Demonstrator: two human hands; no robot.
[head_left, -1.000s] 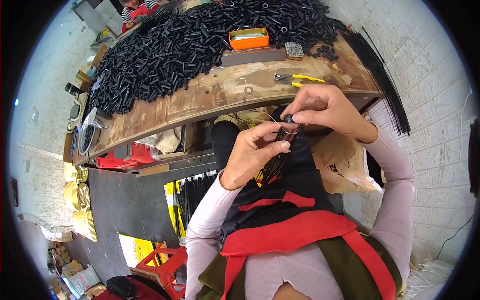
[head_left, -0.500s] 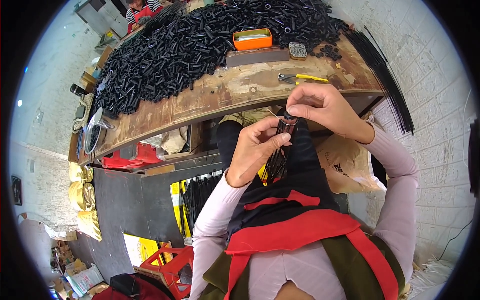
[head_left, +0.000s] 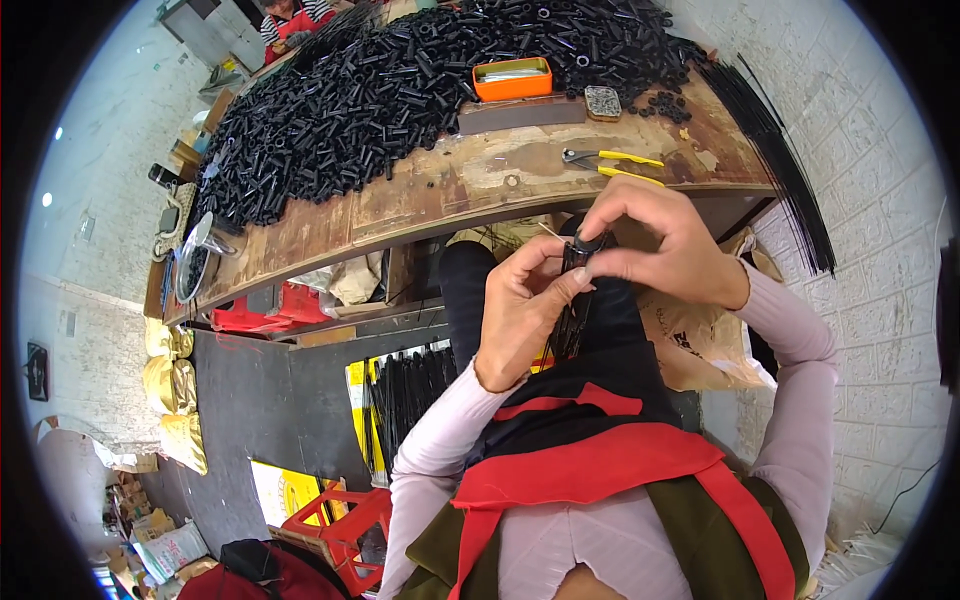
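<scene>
Over my lap, my left hand is wrapped round the upper end of a bundle of thin black rods that hangs down between my legs. My right hand pinches a small dark round fitting at the top of that bundle, its thumb and forefinger on either side. A thin pale stick pokes out beside my left fingertips. The fingers partly hide the fitting, so how it sits on the rods cannot be made out.
A wooden table edge runs just beyond my hands. On it lie yellow-handled pliers, an orange box, a small tin of metal bits and a big heap of black tubes. Long black rods overhang its right end.
My right hand's fingers have moved down from above, with the thumb now lower against the fitting. My left hand still holds the rods. The view has shifted slightly.
</scene>
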